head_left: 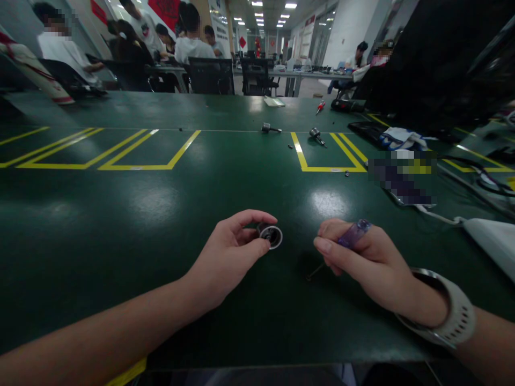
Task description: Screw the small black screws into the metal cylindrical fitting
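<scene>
My left hand [233,252] is closed around a short hollow metal cylinder [276,236], thumb and fingers pinching its side. Its round open end faces right, and the inside is dark. Off to the right, my right hand [358,252] grips a screwdriver with a clear purple handle [354,234]. The thin shaft [317,272] points down and left, with a small piece at its tip that could be a screw. A gap separates the screwdriver from the cylinder. Both hands are above the green tabletop [169,230].
Two metal parts with shafts [271,128] [317,136] lie farther back, near small loose pieces [346,173]. A red screwdriver [321,106] rests behind them. On the right are a phone [406,185], gloves [404,139], cables and a white case [491,244]. People sit at tables beyond.
</scene>
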Demonstrator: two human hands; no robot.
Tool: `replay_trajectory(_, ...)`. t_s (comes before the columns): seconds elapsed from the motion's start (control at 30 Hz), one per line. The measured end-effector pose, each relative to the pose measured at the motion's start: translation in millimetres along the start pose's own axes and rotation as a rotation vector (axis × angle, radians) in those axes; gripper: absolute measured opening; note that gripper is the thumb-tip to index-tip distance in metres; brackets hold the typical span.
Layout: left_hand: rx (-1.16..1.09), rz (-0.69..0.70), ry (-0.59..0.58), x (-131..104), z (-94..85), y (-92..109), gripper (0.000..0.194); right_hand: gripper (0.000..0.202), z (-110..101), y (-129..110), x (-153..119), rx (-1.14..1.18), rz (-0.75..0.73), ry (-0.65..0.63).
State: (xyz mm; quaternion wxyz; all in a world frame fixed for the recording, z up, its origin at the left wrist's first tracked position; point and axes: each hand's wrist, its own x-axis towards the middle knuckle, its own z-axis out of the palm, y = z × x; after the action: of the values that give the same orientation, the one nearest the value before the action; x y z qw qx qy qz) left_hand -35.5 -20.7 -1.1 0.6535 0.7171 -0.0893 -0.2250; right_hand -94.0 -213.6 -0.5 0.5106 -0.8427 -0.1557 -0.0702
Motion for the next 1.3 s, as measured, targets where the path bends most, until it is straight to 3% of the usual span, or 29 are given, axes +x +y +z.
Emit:
replay_trajectory(0.23,-0.068,0.025,0.044,0.9,2.1,0.8,0.026,0.034,2.3,4.9,0.1,0.03,0.071,0.021)
replay_trajectory(0.3,-0.087,0.022,0.039,0.9,1.6,0.7,0.026,0.033,4.1,10.0,2.1,0.116,0.157,0.049)
replay_trajectory(0.4,-0.094,0.007,0.026,0.6,0.0,-0.4,0.027,0.03,6.6,15.3,6.5,0.419,0.266,0.127)
replay_trajectory(0.47,-0.096,0.0,0.018,0.5,-1.1,-1.6,0.028,0.027,7.4,14.6,8.5,0.59,0.248,0.188)
replay_trajectory(0.57,-0.103,0.0,0.001,0.3,-1.7,-3.0,0.028,0.023,7.9,10.5,7.2,0.675,0.093,0.265)
replay_trajectory(0.73,-0.126,0.023,0.008,1.5,0.5,-2.6,0.026,0.02,8.3,12.5,-3.2,0.539,-0.057,0.246)
replay_trajectory(1.0,-0.16,0.063,0.095,3.4,2.7,-0.1,0.023,0.025,9.5,7.3,-2.1,0.305,0.005,-0.067)
replay_trajectory(1.3,-0.166,0.052,0.089,1.6,3.1,0.0,0.024,0.022,11.9,2.5,-0.8,0.141,-0.063,-0.076)
